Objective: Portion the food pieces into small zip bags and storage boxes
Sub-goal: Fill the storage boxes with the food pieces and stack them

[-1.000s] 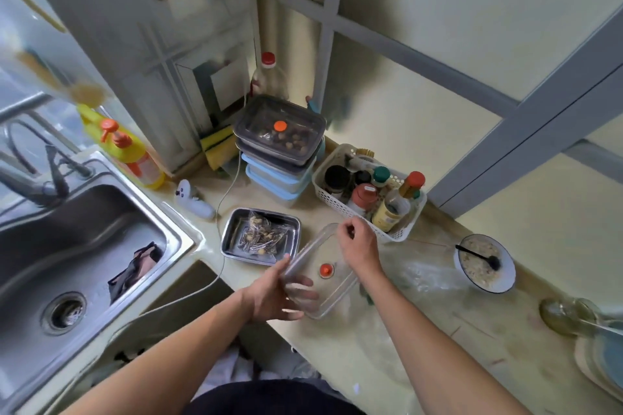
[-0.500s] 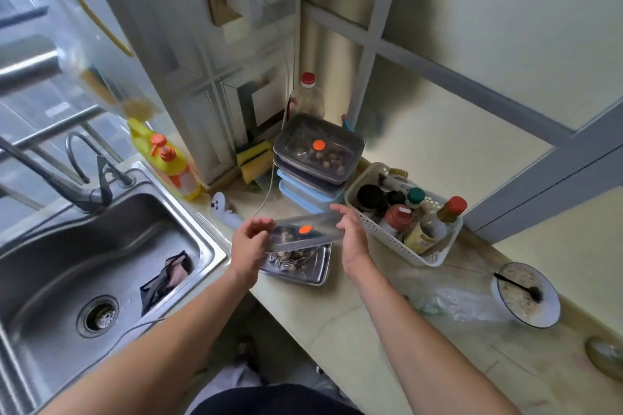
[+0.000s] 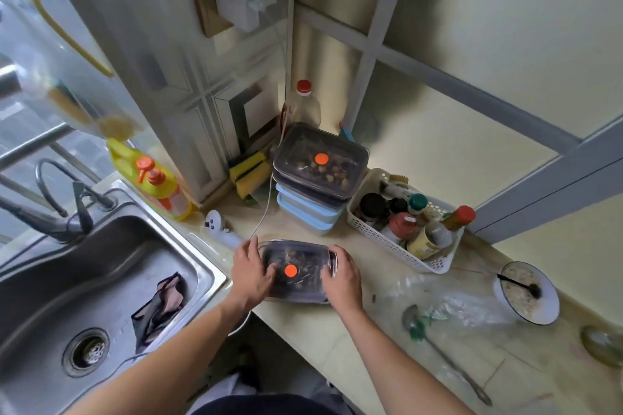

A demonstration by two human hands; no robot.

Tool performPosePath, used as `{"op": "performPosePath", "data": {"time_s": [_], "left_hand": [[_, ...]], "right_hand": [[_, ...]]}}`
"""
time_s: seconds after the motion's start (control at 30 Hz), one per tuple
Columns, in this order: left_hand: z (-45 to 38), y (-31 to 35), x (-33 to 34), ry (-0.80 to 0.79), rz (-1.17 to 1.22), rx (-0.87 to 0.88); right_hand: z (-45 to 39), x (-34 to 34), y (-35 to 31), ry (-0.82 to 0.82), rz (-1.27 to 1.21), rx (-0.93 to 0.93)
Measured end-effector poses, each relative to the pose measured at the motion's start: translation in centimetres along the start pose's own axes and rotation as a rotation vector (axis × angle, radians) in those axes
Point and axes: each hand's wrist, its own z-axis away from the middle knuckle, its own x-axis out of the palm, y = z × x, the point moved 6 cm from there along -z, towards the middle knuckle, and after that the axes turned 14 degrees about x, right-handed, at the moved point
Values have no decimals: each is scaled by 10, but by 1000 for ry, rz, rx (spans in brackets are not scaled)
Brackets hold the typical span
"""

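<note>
Grip first: we have our left hand (image 3: pixel 251 271) and right hand (image 3: pixel 342 280) on the two short ends of the clear lid (image 3: pixel 296 266) with the orange vent plug (image 3: pixel 290 270), fingers spread flat over the top. We cannot tell if the fingertips curl under the rim. We read this as pressing the lid down to seal it. Beneath it sits the metal tray (image 3: pixel 303 298) with food pieces, near the desk (image 3: pixel 323 340) front edge beside the sink (image 3: pixel 101 280). Filled storage boxes (image 3: pixel 317 185) stand stacked in the corner, likely parked clear of the work. Plastic bags (image 3: pixel 448 303) lie right of us, within reach.
</note>
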Motion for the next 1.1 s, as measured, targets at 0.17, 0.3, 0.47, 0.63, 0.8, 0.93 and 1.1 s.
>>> {"op": "performPosePath", "data": {"time_s": [0.17, 0.3, 0.47, 0.63, 0.8, 0.93, 1.1], "left_hand": [[-15, -2, 11, -26, 212, -36], [-27, -12, 15, -190, 215, -47], [-31, -12, 20, -261, 254, 20], [-35, -11, 18, -248, 215, 26], [-34, -17, 24, -160, 312, -70], [-30, 1, 25, -116, 273, -57], [-30, 0, 23, -142, 244, -29]], "right_hand": [[4, 2, -7, 58, -28, 154], [5, 4, -2, 102, -17, 166], [1, 4, 3, 129, -56, 229], [1, 6, 6, 179, -105, 298], [-1, 3, 15, 218, -185, 400], [-8, 2, 17, 124, -166, 419], [-9, 1, 12, 84, -32, 324]]}}
